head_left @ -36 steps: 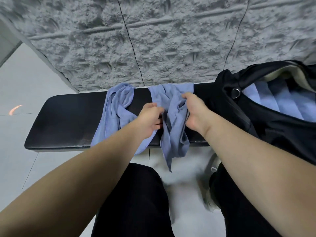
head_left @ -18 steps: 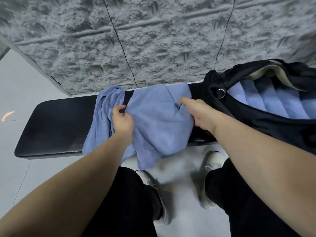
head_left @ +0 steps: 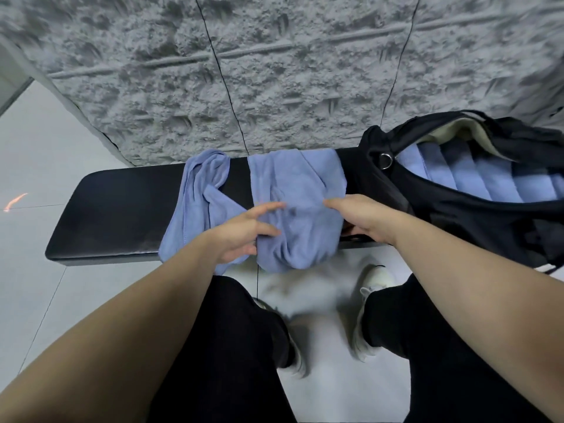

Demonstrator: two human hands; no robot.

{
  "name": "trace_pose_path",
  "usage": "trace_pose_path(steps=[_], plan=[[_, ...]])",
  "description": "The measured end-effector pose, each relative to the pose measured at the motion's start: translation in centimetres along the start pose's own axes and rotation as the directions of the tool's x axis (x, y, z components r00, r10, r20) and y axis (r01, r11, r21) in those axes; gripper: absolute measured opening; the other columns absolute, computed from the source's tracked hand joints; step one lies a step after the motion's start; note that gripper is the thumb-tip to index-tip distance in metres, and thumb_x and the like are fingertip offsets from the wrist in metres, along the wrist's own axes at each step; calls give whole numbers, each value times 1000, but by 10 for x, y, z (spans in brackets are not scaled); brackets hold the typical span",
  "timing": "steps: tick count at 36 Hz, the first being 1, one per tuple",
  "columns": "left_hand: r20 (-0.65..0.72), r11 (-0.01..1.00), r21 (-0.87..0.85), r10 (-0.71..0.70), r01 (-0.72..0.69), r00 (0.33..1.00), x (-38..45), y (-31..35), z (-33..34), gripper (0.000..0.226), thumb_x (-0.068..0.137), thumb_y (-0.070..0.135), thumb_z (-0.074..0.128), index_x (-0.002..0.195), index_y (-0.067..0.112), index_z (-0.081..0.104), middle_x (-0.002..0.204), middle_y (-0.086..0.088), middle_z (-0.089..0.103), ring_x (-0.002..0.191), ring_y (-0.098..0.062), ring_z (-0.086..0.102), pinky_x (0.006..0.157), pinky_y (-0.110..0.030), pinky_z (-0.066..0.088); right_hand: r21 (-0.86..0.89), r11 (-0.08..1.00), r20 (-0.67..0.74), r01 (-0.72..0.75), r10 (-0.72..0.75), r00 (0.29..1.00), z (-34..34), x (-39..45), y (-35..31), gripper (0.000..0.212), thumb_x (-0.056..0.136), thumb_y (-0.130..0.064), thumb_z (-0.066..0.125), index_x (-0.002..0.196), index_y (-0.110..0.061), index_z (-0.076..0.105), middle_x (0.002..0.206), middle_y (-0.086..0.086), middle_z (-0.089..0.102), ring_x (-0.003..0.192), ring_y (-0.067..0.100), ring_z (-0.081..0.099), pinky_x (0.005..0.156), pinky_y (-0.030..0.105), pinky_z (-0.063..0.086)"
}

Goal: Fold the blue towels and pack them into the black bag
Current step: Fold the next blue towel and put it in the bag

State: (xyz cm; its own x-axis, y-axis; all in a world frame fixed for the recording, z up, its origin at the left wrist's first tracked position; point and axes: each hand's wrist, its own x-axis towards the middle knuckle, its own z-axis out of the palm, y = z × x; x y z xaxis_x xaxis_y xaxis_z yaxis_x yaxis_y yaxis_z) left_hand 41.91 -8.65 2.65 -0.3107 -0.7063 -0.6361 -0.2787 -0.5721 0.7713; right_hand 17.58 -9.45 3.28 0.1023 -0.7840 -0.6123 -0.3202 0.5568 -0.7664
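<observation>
Blue towel (head_left: 297,206) lies across the tabletop (head_left: 122,215); the left hand (head_left: 244,233) touches it with fingers spread, the right hand (head_left: 363,218) grips its edge.

Soft matt cloth towel (head_left: 297,190), glossy smooth black bench (head_left: 122,209), rough wall (head_left: 274,71).

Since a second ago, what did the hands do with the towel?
The left hand and right hand pulled the bunched towel apart and spread it over the bench. The left hand's fingers have loosened. The other towel and the bag stayed put.
</observation>
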Motion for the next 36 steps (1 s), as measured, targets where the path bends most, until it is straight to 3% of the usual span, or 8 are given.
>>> trace_pose_path(steps=[2, 5, 12, 16, 20, 25, 29, 36], plan=[[69, 996, 84, -10, 4, 998, -10, 2, 9, 48, 92, 2, 61, 122, 38, 66, 129, 4, 62, 98, -7, 64, 77, -25, 53, 46, 998, 6, 40, -40, 999, -4, -9, 2, 24, 96, -36, 60, 113, -22, 68, 110, -5, 73, 102, 14, 68, 95, 34, 51], [59, 991, 127, 26, -33, 998, -19, 3, 17, 43, 93, -4, 56, 121, 26, 67, 120, 3, 64, 103, -11, 61, 80, -24, 51, 73, 988, 106, 135, -143, 984, -10, -23, 6, 24, 92, -33, 66, 113, -24, 70, 110, -10, 74, 106, 9, 67, 99, 32, 48], [-269, 945, -100, 276, -312, 923, -29, 12, 17, 45, 93, -7, 53, 94, 32, 74, 111, 3, 65, 101, -22, 60, 85, -44, 49, -13, 971, 138, 237, -233, 963, -19, -46, 12, 32, 91, -10, 59, 121, -21, 59, 117, -5, 70, 112, 13, 63, 97, 32, 48], [-361, 914, -169, 291, -368, 886, -36, 13, 19, 35, 95, -2, 56, 99, 28, 71, 116, -4, 66, 107, -30, 63, 100, -50, 46, -50, 974, -73, 221, -224, 972, -26, -45, 15, 8, 99, -23, 54, 104, -17, 53, 98, 0, 61, 87, 16, 57, 75, 30, 50], [-416, 912, -178, 270, -369, 868, -41, 14, 23, 30, 96, -2, 54, 101, 24, 68, 107, 3, 68, 99, -19, 66, 93, -38, 53, 15, 986, -165, 166, -161, 973, -26, -46, 19, 20, 98, -38, 55, 106, -20, 59, 110, 12, 68, 91, 20, 62, 84, 44, 53], [-526, 913, -265, 134, -311, 840, -45, 18, 20, 22, 96, 0, 52, 97, 19, 65, 103, -10, 69, 84, -21, 67, 73, -33, 56, 171, 985, 55, -41, 32, 998, -24, -61, 21, 38, 83, -29, 77, 114, -8, 69, 101, 5, 76, 97, 21, 72, 95, 41, 55], [-425, 924, -371, -78, -95, 902, -51, 18, 18, 11, 91, 23, 65, 99, 16, 69, 100, -11, 73, 80, -23, 70, 70, -32, 54, 179, 978, 212, -110, 71, 975, -23, -67, 20, 29, 92, -14, 63, 121, -8, 64, 114, 7, 73, 106, 20, 69, 94, 39, 55], [-72, 961, -260, -114, 91, 991, -65, 19, 28, 17, 94, 18, 57, 97, 19, 74, 104, -2, 73, 88, -18, 71, 82, -32, 55, 381, 925, -42, 19, -4, 999, -28, -70, 16, 19, 103, -22, 51, 116, -18, 64, 102, 4, 73, 90, 21, 70, 73, 35, 59]])
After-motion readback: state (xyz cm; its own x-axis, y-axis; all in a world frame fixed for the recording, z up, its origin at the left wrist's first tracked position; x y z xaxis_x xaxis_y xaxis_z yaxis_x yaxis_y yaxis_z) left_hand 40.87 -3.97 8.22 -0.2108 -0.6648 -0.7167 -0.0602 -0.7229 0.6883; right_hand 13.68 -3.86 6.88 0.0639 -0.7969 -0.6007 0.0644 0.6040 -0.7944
